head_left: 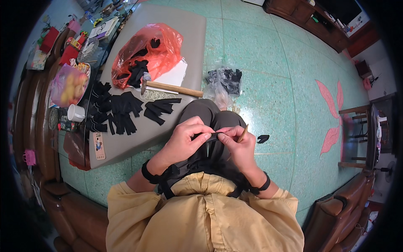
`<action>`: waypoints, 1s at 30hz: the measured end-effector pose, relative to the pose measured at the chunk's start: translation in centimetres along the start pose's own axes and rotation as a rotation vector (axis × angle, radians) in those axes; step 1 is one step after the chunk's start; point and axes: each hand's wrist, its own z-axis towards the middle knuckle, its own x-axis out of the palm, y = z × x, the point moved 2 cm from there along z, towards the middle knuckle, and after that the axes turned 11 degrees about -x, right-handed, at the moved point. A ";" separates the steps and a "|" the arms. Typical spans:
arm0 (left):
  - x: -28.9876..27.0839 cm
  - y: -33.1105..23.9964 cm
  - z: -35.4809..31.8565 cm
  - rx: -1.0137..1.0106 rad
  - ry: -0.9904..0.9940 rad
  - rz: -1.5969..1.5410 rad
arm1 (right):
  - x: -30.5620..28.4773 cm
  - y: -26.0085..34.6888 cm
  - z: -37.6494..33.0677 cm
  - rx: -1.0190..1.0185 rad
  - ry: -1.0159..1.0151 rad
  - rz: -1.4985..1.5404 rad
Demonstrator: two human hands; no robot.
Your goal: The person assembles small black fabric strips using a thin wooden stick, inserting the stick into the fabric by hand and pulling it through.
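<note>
Yellow shirt [201,218] at frame bottom; mid-frame over my lap, left hand [182,140] and right hand [239,147] pinch a black strap piece [213,136], right also gripping a thin wooden stick [243,133]—looks mid-threading; next needs a steady poke.

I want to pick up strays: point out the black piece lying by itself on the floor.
It is the small black piece on the green floor, just beyond the right hand. The other loose black pieces lie grouped on the grey tabletop.
</note>
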 end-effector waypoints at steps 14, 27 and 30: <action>-0.1 0.9 0.2 -0.115 0.041 -0.064 | -0.9 -1.6 0.4 0.069 0.181 0.208; 0.3 -0.9 0.7 0.264 -0.068 0.254 | -0.6 0.2 -0.4 -0.197 0.112 -0.148; 0.5 -0.7 0.7 0.207 -0.020 0.195 | -0.7 -1.1 -0.8 -0.077 0.092 -0.017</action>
